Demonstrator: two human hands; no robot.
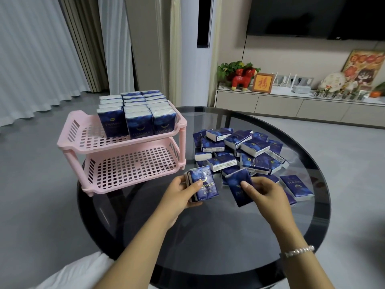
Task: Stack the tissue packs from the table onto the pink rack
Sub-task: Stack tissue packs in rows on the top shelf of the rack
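You are gathering: your left hand [181, 192] grips a small bundle of dark blue tissue packs [205, 185], and your right hand [263, 192] pinches another blue pack [237, 185]. Next, carry them to the pink plastic rack [129, 163].

The desk [270, 226] is dark, smooth, glossy glass. The rack [125, 142] is matt pink plastic with a perforated grid. The tissue packs [239, 151] wear shiny blue plastic film.

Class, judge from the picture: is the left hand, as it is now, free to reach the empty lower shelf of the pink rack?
Probably yes: the lower shelf opens toward the left hand with nothing between, though that hand already grips a small stack of packs.
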